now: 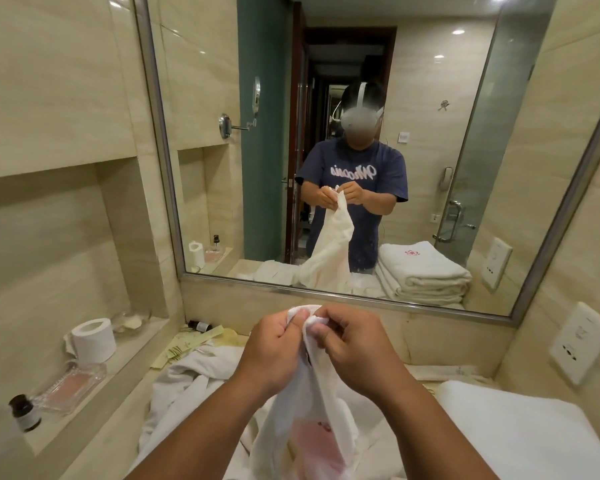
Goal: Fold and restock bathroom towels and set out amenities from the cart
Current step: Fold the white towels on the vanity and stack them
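A white hand towel (312,427) with a pink mark hangs in front of me above the vanity counter. My left hand (274,344) and my right hand (354,344) sit close together at its top edge, each pinching the cloth between thumb and fingers. Under it a crumpled white towel (187,386) lies on the counter. At the right lies a stack of folded white towels (523,431). The mirror (361,98) shows the same pose.
On the left ledge (132,344) stand a toilet paper roll (92,339), a glass soap tray (71,384) and a small brown bottle (25,412). Another small bottle (200,325) and yellowish amenity packets (187,342) lie by the mirror. A wall socket (579,344) is at right.
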